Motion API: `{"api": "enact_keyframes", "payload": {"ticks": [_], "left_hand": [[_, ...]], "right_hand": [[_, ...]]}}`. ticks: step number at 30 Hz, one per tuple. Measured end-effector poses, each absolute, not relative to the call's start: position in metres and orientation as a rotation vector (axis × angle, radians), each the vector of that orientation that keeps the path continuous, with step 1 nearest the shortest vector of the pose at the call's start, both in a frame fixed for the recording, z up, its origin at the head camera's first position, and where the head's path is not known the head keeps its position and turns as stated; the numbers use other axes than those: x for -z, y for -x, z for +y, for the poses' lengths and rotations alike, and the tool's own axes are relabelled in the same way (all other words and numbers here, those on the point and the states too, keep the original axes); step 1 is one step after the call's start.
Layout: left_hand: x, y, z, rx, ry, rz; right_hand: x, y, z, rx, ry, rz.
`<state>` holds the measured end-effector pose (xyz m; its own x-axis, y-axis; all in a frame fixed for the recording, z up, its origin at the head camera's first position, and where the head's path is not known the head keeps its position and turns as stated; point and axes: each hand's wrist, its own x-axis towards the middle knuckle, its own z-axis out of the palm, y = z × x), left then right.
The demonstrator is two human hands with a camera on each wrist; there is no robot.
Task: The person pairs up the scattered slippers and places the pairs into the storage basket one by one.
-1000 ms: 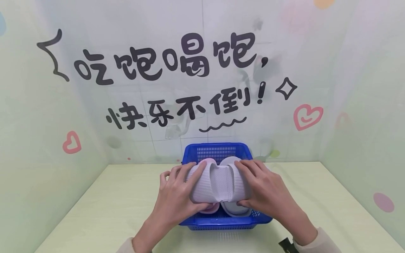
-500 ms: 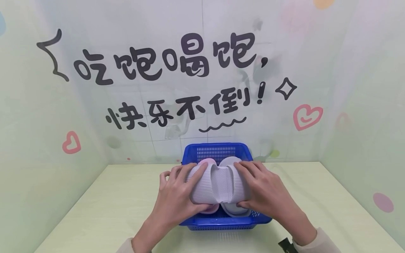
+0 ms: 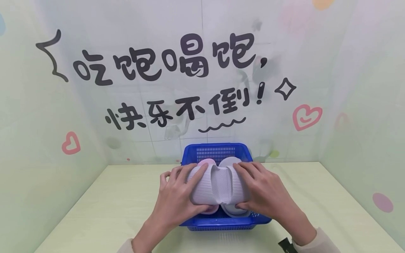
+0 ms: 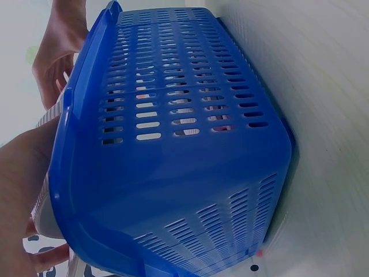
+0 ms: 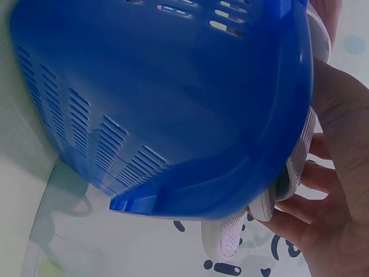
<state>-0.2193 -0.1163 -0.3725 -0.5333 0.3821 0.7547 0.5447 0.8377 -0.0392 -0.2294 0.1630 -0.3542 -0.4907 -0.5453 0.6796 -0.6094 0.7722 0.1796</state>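
Observation:
A pair of pale ribbed slippers (image 3: 200, 186) is held level over the blue basket (image 3: 226, 221), their straps side by side with a textured surface showing between them. My left hand (image 3: 175, 193) grips the left slipper, fingers over the strap and thumb under its near edge. On the other side, my right hand (image 3: 267, 189) grips the right one the same way. Beneath them in the basket, a pink slipper (image 3: 210, 211) is on the left and a whitish slipper (image 3: 235, 212) on the right, both mostly hidden. The right wrist view shows fingers curled round the slippers beside the rim.
The basket stands on a pale wood-grain table (image 3: 136, 196), close to the back wall (image 3: 152, 140) with its black lettering and pink hearts. Side walls rise left and right. A dark strap (image 3: 287, 245) shows by the right sleeve (image 3: 317, 242).

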Motion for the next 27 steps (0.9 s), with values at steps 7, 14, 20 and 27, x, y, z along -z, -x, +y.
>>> {"api": "enact_keyframes", "payload": {"ticks": [7, 14, 20, 27], "left_hand": [[0.3729, 0.2194, -0.1160, 0.272, 0.705, -2.197], [0.3738, 0.2190, -0.1152, 0.253, 0.686, -2.191], [0.3744, 0.2185, -0.1160, 0.267, 0.713, -2.212], [0.3744, 0.2185, -0.1145, 0.270, 0.706, -2.188]], "right_hand": [[0.3544, 0.2293, 0.1636, -0.100, -0.879, -2.196], [0.3557, 0.2300, 0.1620, -0.096, -0.869, -2.171], [0.3563, 0.2309, 0.1611, -0.107, -0.900, -2.159], [0.3561, 0.2298, 0.1604, -0.106, -0.887, -2.166]]}}
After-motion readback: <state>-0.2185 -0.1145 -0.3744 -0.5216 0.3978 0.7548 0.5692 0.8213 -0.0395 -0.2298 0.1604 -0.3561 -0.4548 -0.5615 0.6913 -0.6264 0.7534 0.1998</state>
